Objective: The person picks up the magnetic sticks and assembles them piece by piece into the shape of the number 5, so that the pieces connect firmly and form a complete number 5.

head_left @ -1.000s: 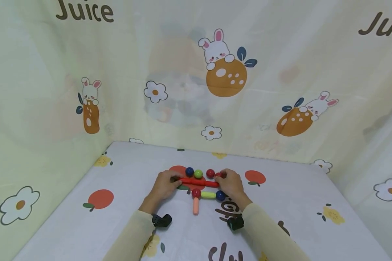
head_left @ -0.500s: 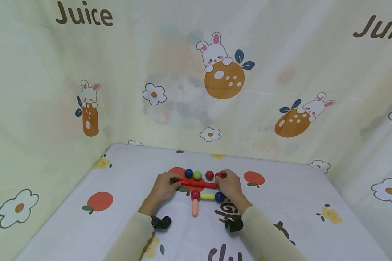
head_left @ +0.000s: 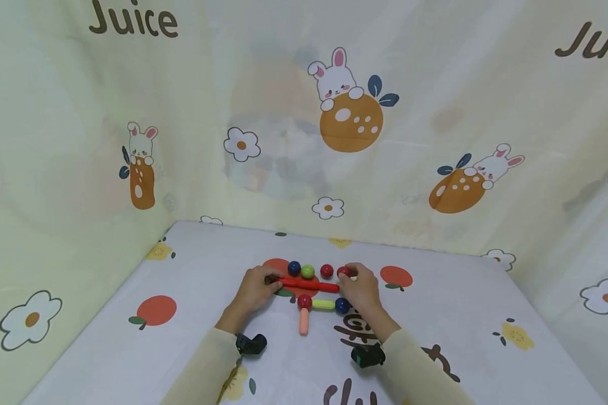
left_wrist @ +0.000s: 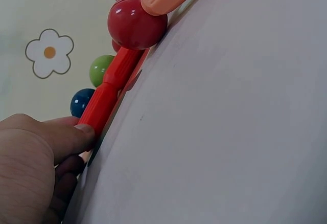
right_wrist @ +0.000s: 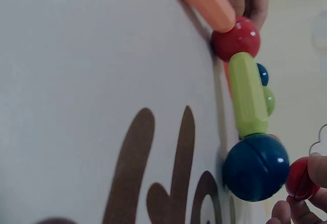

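Note:
My left hand (head_left: 255, 289) pinches the left end of the red sticks (head_left: 304, 284), which lie in a row across the cloth. Thumb and fingers of my right hand (head_left: 361, 289) hold a red ball (right_wrist: 301, 179) just behind the row's right end. Behind the sticks sit a blue ball (head_left: 294, 268), a green ball (head_left: 308, 271) and another red ball (head_left: 326, 271). Nearer me lies a joined piece: a red ball (left_wrist: 137, 22) bears a peach stick (head_left: 304, 322) and a yellow-green stick (right_wrist: 247, 93), which ends in a dark blue ball (right_wrist: 256, 168).
A white printed cloth (head_left: 192, 360) covers the table. Behind and beside it hangs a cream curtain (head_left: 263, 79) with rabbits and flowers. Black wrist cameras sit on both forearms, the left camera (head_left: 251, 343) and the right camera (head_left: 368, 356).
My right hand has shifted slightly to the right with the red ball, which shows more clearly now. The left hand keeps its hold on the sticks. The joined piece has not moved.

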### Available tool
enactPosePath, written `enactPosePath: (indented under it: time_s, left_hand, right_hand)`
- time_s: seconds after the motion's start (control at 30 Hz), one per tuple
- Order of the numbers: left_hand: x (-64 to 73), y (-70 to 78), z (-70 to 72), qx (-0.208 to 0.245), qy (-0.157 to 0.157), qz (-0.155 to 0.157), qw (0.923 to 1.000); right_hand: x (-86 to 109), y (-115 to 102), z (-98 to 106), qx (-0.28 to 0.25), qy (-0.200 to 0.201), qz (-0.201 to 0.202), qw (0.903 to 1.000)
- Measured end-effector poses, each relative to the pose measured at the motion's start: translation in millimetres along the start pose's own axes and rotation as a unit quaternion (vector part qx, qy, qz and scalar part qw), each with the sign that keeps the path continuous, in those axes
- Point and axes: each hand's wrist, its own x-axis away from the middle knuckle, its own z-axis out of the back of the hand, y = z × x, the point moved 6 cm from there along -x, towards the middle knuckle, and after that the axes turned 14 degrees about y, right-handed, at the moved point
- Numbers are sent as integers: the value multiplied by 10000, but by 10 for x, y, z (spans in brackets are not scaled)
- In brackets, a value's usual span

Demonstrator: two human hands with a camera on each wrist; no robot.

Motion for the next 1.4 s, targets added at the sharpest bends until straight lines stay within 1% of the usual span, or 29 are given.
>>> enactPosePath:
  time_s: [0.13, 0.33, 0.43, 0.5, 0.63, 0.8, 0.87, 1.03, 1.3, 1.4]
  left_hand:
    - [-2, -1, -1, -14, -16, 28, 10000]
    - [2, 12, 5, 37, -12, 39, 10000]
    - [2, 20, 9, 55, -8, 17, 10000]
    - [1, 21, 10, 58, -9, 3, 10000]
    - [0, 22, 10, 10, -12, -45, 10000]
    - [2, 22, 9, 5, -28, -53, 10000]
    - [-1, 18, 5, 8, -31, -45, 10000]
    - [-5, 4, -5, -22, -22, -61, 10000]
    - [-3, 1, -10, -8, -28, -1, 10000]
    - [-6, -1, -3, -23, -39, -9, 10000]
  right_hand:
    - [36, -19, 85, -172, 51, 26, 9998]
    - [120, -50, 175, -433, 6, -3, 9991]
    - [187, -76, 201, -542, -92, -54, 9985]
    - [242, -110, 222, -721, -163, -73, 9972]
    - [356, -192, 238, -1132, -376, 46, 9929]
    - [510, -261, 213, -1337, -716, 292, 9880]
    - [564, -254, 185, -1430, -880, 262, 9855]
    - [659, -210, 111, -1667, -1241, 18, 9782]
    - [708, -226, 80, -1749, -1403, -66, 9745]
    - [728, -224, 64, -1802, -1530, -96, 9716]
